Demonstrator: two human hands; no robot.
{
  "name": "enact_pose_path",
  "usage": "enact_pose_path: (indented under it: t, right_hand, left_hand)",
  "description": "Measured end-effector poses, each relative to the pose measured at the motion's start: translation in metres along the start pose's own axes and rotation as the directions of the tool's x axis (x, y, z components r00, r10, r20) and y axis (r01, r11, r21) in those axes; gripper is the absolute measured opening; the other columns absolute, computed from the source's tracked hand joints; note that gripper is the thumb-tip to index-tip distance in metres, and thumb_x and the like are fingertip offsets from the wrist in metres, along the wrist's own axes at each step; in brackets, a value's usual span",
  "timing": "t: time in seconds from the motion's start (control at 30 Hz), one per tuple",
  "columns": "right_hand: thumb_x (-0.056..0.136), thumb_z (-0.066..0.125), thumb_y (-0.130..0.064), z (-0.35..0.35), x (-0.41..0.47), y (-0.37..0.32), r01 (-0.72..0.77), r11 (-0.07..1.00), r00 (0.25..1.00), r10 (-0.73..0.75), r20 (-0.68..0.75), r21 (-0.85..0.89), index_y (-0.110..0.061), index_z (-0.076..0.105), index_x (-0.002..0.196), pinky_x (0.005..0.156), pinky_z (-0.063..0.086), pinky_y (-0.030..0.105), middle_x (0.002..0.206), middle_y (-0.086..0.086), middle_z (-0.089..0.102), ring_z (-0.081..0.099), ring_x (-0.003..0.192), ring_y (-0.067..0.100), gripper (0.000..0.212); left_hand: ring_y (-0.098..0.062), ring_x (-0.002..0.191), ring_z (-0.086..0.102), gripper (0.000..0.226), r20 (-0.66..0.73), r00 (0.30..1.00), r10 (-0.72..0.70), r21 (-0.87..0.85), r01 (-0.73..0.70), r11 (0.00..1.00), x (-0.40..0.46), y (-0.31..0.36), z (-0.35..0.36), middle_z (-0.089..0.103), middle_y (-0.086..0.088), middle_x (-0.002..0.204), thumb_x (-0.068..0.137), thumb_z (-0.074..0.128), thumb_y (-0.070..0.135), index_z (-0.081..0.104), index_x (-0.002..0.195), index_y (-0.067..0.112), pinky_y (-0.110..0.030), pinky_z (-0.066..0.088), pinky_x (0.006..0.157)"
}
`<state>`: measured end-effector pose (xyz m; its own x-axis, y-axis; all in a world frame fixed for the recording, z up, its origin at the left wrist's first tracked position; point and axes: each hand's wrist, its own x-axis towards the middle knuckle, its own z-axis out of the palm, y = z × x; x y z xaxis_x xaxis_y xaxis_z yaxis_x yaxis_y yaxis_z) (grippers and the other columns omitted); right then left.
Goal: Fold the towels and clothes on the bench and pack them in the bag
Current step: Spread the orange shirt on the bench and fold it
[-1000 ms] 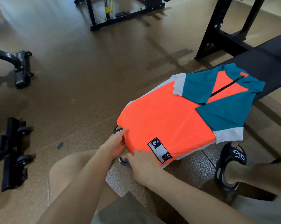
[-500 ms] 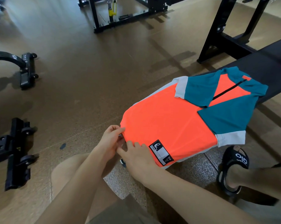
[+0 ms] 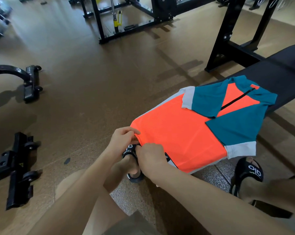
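**Shirt hem pinched at the near corner**

The hem corner of the orange and teal shirt [image 3: 185, 133] was pinched by the left hand [image 3: 123, 140], fingers curled. The hem beside it was gripped by the right hand [image 3: 151, 158], also curled. The shirt was spread along the black bench [image 3: 282, 77], collar pointing away to the upper right, hem nearest both hands.

The shirt [image 3: 185, 133] is covering the near end of the bench [image 3: 282, 73], both hands crowding its near-left corner. Left of the shirt, bare floor [image 3: 92, 90] is lying open. Beyond the shirt, a black frame [image 3: 228, 39] is standing close. Sandalled feet are flanking the shirt's near edge.
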<state>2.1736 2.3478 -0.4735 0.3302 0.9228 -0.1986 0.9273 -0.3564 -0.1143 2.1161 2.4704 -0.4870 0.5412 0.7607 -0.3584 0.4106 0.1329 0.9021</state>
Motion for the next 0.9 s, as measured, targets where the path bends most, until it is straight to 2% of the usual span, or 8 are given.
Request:
enact_pose_path:
  t: [0.07,0.13,0.27,0.37,0.57,0.67,0.77,0.9]
  right_hand:
    - [0.097,0.051,-0.014,-0.004,-0.004,0.010,0.012,0.999,0.999,-0.011,-0.035,0.037,-0.018,0.055,0.120,0.070,0.034,0.032,0.116,0.005,0.065,0.065,0.107,0.027,0.023]
    - [0.098,0.047,-0.014,-0.008,-0.008,0.022,0.030,0.997,0.995,-0.023,-0.098,0.071,-0.016,0.055,0.115,0.065,0.032,0.034,0.112,0.007,0.067,0.067,0.101,0.031,0.019]
    - [0.096,0.045,-0.012,-0.017,-0.015,0.052,0.018,0.995,0.984,0.000,-0.181,0.099,-0.017,0.054,0.110,0.063,0.030,0.037,0.105,0.008,0.066,0.066,0.095,0.035,0.017]
    - [0.090,0.051,-0.011,-0.025,-0.020,0.076,-0.037,0.981,0.977,0.075,-0.200,0.189,-0.017,0.052,0.107,0.063,0.031,0.038,0.103,0.009,0.064,0.063,0.095,0.036,0.019]
    - [0.071,0.052,-0.002,-0.032,-0.032,0.127,-0.108,0.888,0.974,0.184,-0.130,0.448,-0.018,0.042,0.083,0.063,0.039,0.040,0.091,0.013,0.060,0.056,0.087,0.036,0.022]
    - [0.066,0.052,-0.002,-0.033,-0.038,0.157,-0.144,0.836,0.961,0.245,-0.126,0.529,-0.017,0.044,0.079,0.064,0.045,0.042,0.083,0.009,0.059,0.054,0.080,0.034,0.021]
    - [0.066,0.053,-0.003,-0.035,-0.044,0.183,-0.203,0.776,0.935,0.335,-0.117,0.597,-0.017,0.045,0.079,0.060,0.040,0.039,0.077,0.006,0.056,0.051,0.074,0.032,0.021]
    - [0.069,0.053,-0.004,-0.037,-0.051,0.218,-0.283,0.684,0.888,0.451,-0.085,0.672,-0.013,0.045,0.077,0.058,0.032,0.038,0.074,0.008,0.054,0.050,0.074,0.030,0.015]
  left_hand:
    - [-0.021,0.073,0.071,0.031,0.028,0.990,0.140,0.216,-0.143,0.966,0.000,0.001,-0.001,0.073,-0.005,0.075,0.082,0.053,-0.005,0.076,0.079,0.016,-0.031,0.060,0.076]
    - [-0.014,0.077,0.069,0.028,0.123,0.950,0.287,0.448,-0.311,0.838,0.002,0.003,-0.002,0.073,0.003,0.080,0.078,0.064,0.000,0.074,0.080,0.026,-0.029,0.055,0.078]
    - [-0.006,0.086,0.063,0.019,0.319,0.841,0.437,0.614,-0.534,0.581,0.009,0.014,0.008,0.064,0.014,0.088,0.078,0.065,0.013,0.067,0.090,0.028,-0.038,0.053,0.079]
    - [-0.017,0.092,0.061,0.013,0.387,0.794,0.470,0.748,-0.568,0.343,0.015,0.027,0.024,0.059,0.010,0.102,0.088,0.060,0.025,0.060,0.101,0.025,-0.039,0.052,0.071]
    - [-0.029,0.059,0.046,0.006,0.485,0.766,0.421,0.840,-0.542,0.017,0.025,0.067,0.073,0.043,-0.002,0.128,0.100,0.045,0.015,0.044,0.106,0.014,-0.037,0.045,0.053]
    - [-0.032,0.065,0.061,0.024,0.518,0.771,0.370,0.838,-0.544,-0.041,0.026,0.085,0.093,0.059,-0.002,0.104,0.090,0.049,0.002,0.035,0.104,0.016,-0.042,0.055,0.063]
    - [-0.030,0.072,0.062,0.038,0.583,0.723,0.370,0.803,-0.581,-0.130,0.030,0.098,0.110,0.061,0.004,0.079,0.080,0.057,0.002,0.033,0.105,0.018,-0.041,0.055,0.060]
    - [-0.025,0.069,0.050,0.048,0.644,0.690,0.331,0.764,-0.561,-0.318,0.037,0.120,0.132,0.057,-0.001,0.086,0.067,0.077,0.010,0.046,0.102,0.014,-0.034,0.035,0.054]
